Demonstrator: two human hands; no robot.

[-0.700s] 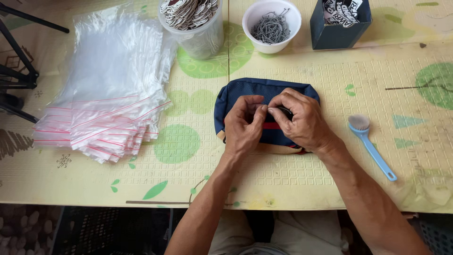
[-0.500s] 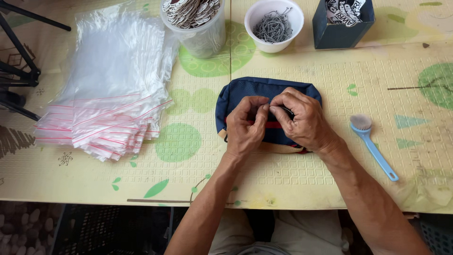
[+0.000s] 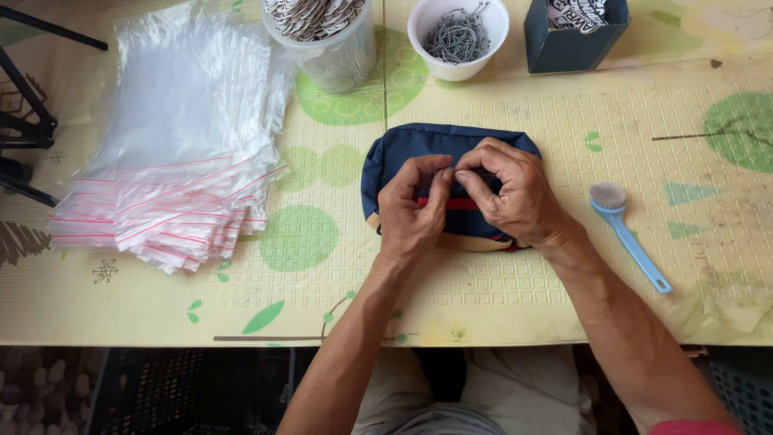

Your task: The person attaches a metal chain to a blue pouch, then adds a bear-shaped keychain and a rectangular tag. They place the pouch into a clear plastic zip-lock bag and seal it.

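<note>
A navy blue fabric pouch (image 3: 407, 149) with a red stripe and a tan lower edge lies flat on the table in front of me. Both my hands rest on top of it. My left hand (image 3: 411, 213) pinches something small at the pouch's middle with thumb and fingers. My right hand (image 3: 515, 197) meets it there, its fingertips pinched on the same spot. What sits between the fingers is too small to make out.
A stack of clear zip bags with red strips (image 3: 173, 161) lies at the left. A clear tub of flat tags (image 3: 326, 36), a white bowl of metal ball chains (image 3: 459, 36) and a dark blue box (image 3: 576, 32) stand at the back. A light blue brush (image 3: 628, 234) lies at the right.
My hands have stayed on the pouch, with only small finger movements at its middle. Nothing else has moved.
</note>
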